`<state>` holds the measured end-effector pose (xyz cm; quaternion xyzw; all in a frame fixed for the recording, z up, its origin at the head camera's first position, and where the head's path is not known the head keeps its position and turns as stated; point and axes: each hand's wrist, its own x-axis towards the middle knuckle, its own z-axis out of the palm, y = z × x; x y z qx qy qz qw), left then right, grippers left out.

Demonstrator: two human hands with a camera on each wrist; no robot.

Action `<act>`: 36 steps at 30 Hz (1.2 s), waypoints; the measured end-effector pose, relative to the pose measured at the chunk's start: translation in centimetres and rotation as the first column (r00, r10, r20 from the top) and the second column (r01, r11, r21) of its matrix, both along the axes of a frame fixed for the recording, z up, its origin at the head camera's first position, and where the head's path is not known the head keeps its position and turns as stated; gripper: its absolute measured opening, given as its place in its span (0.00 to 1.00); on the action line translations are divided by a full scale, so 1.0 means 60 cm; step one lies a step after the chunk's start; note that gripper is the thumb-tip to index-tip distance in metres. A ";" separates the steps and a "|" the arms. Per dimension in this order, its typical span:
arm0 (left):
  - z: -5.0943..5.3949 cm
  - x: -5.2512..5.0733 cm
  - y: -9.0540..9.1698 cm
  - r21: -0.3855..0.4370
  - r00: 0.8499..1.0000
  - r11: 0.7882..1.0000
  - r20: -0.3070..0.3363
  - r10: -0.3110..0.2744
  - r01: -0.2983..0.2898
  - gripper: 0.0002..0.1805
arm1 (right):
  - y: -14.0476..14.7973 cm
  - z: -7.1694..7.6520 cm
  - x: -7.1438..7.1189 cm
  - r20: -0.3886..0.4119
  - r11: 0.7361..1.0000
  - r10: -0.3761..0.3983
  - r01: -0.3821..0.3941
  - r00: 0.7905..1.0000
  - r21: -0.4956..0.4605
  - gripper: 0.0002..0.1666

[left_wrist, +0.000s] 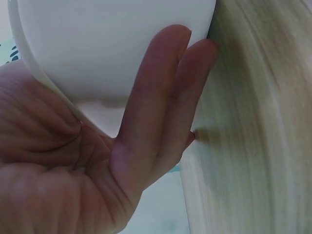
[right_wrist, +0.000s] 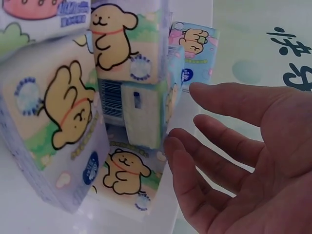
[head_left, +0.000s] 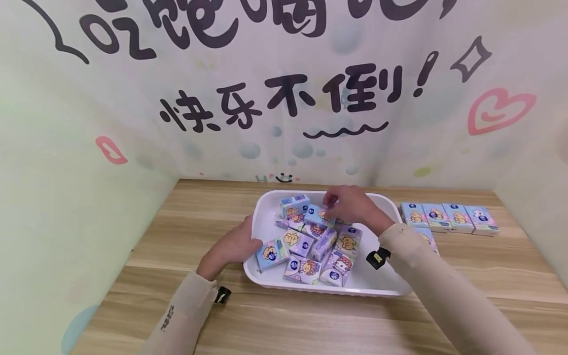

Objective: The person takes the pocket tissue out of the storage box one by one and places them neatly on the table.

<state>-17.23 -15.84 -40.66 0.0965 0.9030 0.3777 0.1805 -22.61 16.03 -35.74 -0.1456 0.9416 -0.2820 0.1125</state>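
Table (head_left: 288,325), blue pack (head_left: 317,214), long axis sideways, right grip (head_left: 349,204) apart, left grip (head_left: 235,242) clamping tray (head_left: 372,276)

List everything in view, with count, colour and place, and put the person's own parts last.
White basin: one, white, on the table.
Tissue packs in the basin: roughly a dozen, blue or lilac with cartoon prints; they overlap, so no exact count.
Tissue packs outside: at least five, mostly blue, right of the basin; four in a row, another nearer.
Table: one, wood-brown, under the basin.
Backdrop: pale, behind the table, with dark lettering, pink hearts and bluish dots.
Black wrist pieces: two, black, one by each cuff.
Sleeves: two, cream, on the forearms.
Left hand: one, bare, gripping the basin's left rim.
Right hand: one, bare, over the basin's packs.
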 end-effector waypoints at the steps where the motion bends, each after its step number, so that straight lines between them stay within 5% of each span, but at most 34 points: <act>1: -0.001 0.000 0.000 -0.001 1.000 1.000 0.001 0.003 -0.003 0.44 | -0.001 -0.003 -0.001 -0.005 1.000 0.003 -0.003 1.000 0.003 0.15; 18: -0.001 0.002 0.000 0.026 1.000 1.000 -0.009 -0.002 0.002 0.44 | -0.011 -0.014 0.006 -0.024 0.997 -0.009 0.011 1.000 0.079 0.30; 36: 0.001 0.002 0.006 0.004 1.000 1.000 0.017 0.021 -0.021 0.44 | 0.050 0.000 0.012 0.056 0.998 -0.063 0.063 0.996 0.000 0.25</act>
